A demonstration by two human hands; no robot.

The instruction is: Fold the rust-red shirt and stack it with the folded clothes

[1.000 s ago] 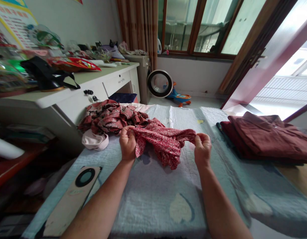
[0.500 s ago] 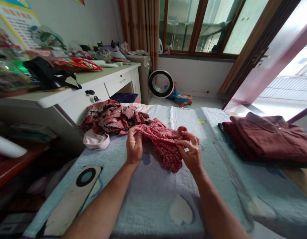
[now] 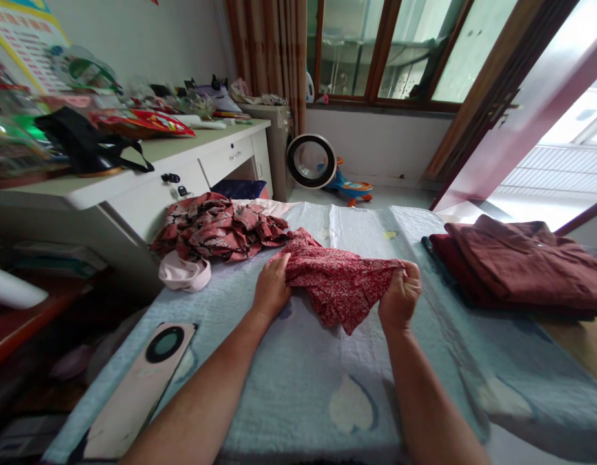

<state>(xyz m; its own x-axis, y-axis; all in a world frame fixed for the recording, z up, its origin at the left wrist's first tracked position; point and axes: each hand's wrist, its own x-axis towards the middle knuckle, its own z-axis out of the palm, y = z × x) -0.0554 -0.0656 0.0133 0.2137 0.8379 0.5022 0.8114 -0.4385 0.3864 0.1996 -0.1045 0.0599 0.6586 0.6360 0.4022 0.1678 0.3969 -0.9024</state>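
A red garment with a small white print (image 3: pixel 344 284) is stretched between my two hands over the blue quilted cover (image 3: pixel 298 400). What kind of garment it is, I cannot make out. My left hand (image 3: pixel 273 284) grips its left side, the fingertips partly hidden by the cloth. At its upper right corner, my right hand (image 3: pixel 400 297) is closed on the fabric with the thumb on top. The lower edge hangs to a point above the cover. Behind my left hand lies a crumpled pink and black patterned cloth (image 3: pixel 216 226), with a pale pink fabric band (image 3: pixel 185 272) beside it.
Folded dark red clothes (image 3: pixel 526 265) are stacked at the right. A long pale case with a round dark window (image 3: pixel 138 387) lies at the near left. Along the left wall runs a cluttered white desk (image 3: pixel 182 155); a washing machine's round door (image 3: pixel 311 161) hangs open beyond.
My right hand has moved right and pulled the red garment wider, changing from a loose pinch to a closed grip. My left hand has shifted slightly right and turned over the cloth.
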